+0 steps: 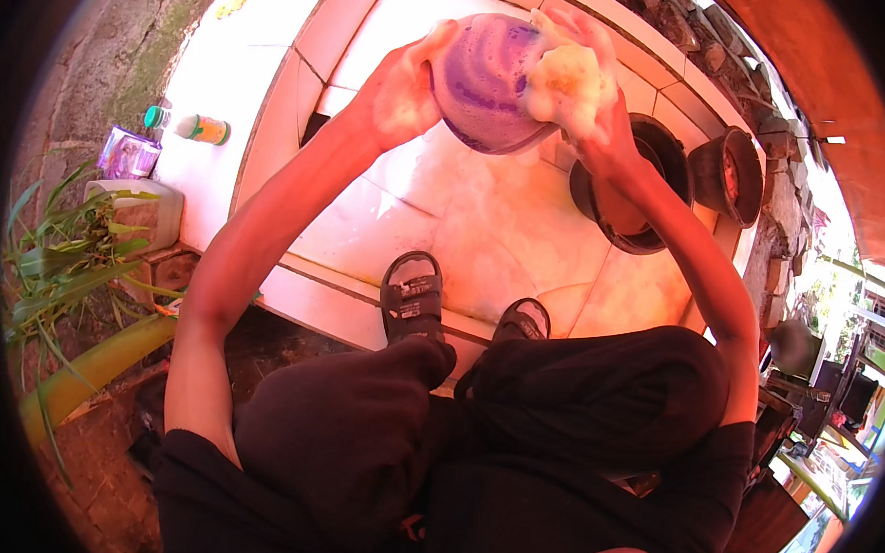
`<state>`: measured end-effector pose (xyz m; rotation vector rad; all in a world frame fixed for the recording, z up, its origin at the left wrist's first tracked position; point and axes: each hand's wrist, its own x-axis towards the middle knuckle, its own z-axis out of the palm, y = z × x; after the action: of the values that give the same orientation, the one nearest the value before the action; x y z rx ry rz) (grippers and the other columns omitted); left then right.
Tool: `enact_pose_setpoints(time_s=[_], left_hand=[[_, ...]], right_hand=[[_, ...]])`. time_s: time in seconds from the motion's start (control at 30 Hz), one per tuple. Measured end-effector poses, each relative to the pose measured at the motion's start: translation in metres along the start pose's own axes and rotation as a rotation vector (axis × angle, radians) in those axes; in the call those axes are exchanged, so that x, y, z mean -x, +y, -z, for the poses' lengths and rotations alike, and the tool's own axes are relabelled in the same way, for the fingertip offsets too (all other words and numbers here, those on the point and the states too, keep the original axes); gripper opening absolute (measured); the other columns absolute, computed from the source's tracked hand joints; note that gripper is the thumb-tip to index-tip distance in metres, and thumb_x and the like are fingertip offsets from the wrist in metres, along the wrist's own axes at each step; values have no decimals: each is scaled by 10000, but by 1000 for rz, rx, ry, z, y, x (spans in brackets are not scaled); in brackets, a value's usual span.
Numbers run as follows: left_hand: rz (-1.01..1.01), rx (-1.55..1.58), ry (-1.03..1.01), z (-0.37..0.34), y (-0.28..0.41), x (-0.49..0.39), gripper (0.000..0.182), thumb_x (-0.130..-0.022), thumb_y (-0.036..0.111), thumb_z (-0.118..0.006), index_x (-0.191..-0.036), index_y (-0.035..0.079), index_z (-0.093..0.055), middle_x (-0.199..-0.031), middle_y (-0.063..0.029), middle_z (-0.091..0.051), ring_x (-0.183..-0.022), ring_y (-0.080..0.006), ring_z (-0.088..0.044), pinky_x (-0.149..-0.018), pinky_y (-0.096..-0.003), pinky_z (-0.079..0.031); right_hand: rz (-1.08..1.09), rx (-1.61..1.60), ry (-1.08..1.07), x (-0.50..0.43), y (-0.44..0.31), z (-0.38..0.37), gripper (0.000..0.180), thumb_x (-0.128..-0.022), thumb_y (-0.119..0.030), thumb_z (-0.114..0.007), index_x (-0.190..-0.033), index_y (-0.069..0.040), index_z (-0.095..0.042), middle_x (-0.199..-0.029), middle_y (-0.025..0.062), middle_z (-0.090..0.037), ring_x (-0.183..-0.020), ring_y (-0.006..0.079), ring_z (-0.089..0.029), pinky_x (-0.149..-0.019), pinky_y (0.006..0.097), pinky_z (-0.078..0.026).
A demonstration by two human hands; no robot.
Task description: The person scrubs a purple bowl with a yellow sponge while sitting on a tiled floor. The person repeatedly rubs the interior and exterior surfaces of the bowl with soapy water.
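A round purple bowl or similar vessel [488,85], streaked with white suds, is held up above the tiled floor with both arms stretched out. My left hand [410,91] grips its left rim, the fingers coated in foam. On the opposite side my right hand [589,74] presses a yellowish foamy lump [564,82], which looks like a sponge, against the bowl. Thick lather covers much of the right palm and fingers. The far side of the bowl is hidden.
Dark pots [648,185] and a smaller bucket [728,179] stand to the right by a stone edging. To the left are a capped bottle [207,130], a purple packet [129,153], a plastic container [155,213] and leafy plants [62,268]. My sandalled feet [412,292] rest on the tiled step.
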<state>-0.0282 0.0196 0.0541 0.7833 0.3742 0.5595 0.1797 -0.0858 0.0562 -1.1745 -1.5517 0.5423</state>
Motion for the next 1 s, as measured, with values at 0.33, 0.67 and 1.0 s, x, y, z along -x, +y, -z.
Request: enact_pose_setpoints(time_s=[0.33,0.67,1.0], left_hand=[[-267,12,-390,10,-11,0,420,-1041,163,-511,-1418,-5,-433,-1355,-72,-528,-1254,-189,-520,-1099,-324,-411],[86,232,0,21,-13,3,431,-1033,277,-546,-1375,21,-488,-1321,-74,-582,-1222,-197,-569,-1059,-348,-475],[-505,-661,-196,30,-31,19,458,-985,148,-573,-1403,-2,-459,-1343,-122,-581,-1252,-234,-560,-1084,-363,-451]], right_hand=[[115,350,-120,-12,-20,12,455,-867,-244,-710,-1275,-69,-608,-1230,154,-609,-1140,287,-579,-931,384,-501],[-294,-32,70,-9,-22,5,466,-831,-182,-687,-1239,27,-603,-1021,49,-718,-916,107,-632,-832,252,-501],[50,301,-136,-11,-13,4,446,-771,-237,-802,-1163,-58,-689,-1146,117,-632,-1079,222,-615,-836,332,-531]])
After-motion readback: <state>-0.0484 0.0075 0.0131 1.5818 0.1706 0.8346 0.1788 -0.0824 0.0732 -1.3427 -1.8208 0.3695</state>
